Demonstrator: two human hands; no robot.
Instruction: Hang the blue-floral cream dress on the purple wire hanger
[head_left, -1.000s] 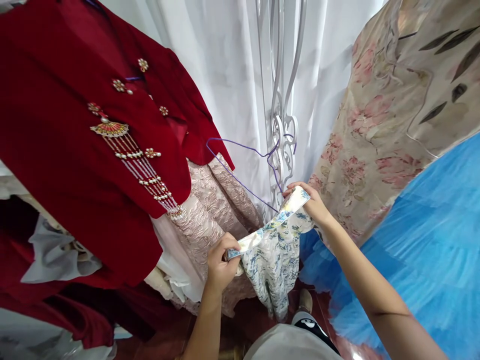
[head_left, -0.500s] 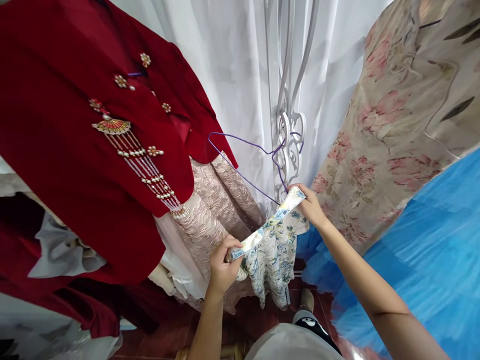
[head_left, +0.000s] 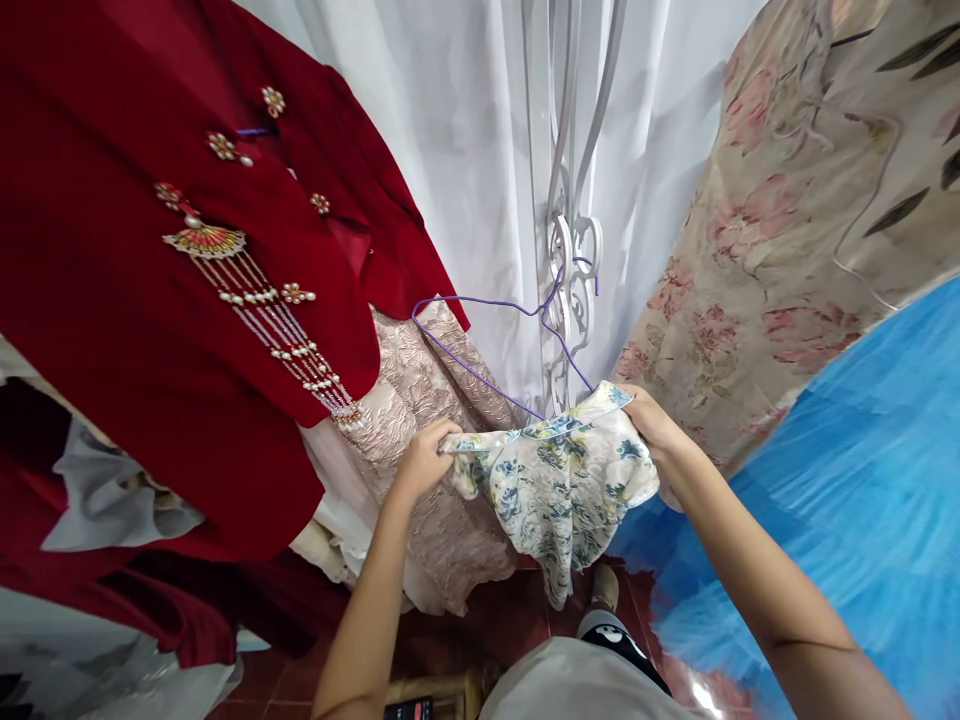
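Observation:
Between my two hands hangs a white garment point(head_left: 566, 480) with a blue and yellow floral print and a narrow band along its top edge. My left hand point(head_left: 427, 455) pinches the left end of that band. The right end of the band is gripped by my right hand point(head_left: 649, 420), its fingers partly hidden behind the cloth. A purple wire hanger point(head_left: 480, 300) hooks onto the white scrolled metal stand point(head_left: 585, 245); one side of it runs down behind the garment near my right hand.
To the left hang a red velvet jacket point(head_left: 300, 200) with a beaded fan ornament point(head_left: 206, 240) and a pink textured dress point(head_left: 420, 370). On the right are a beige floral dress point(head_left: 750, 270) and blue tulle point(head_left: 847, 480). A white curtain point(head_left: 442, 130) is behind, red tiles point(head_left: 517, 610) below.
My hands have moved apart and the garment is spread wider, its band now nearer level. The hanger has tilted, and its right side slopes down toward my right hand.

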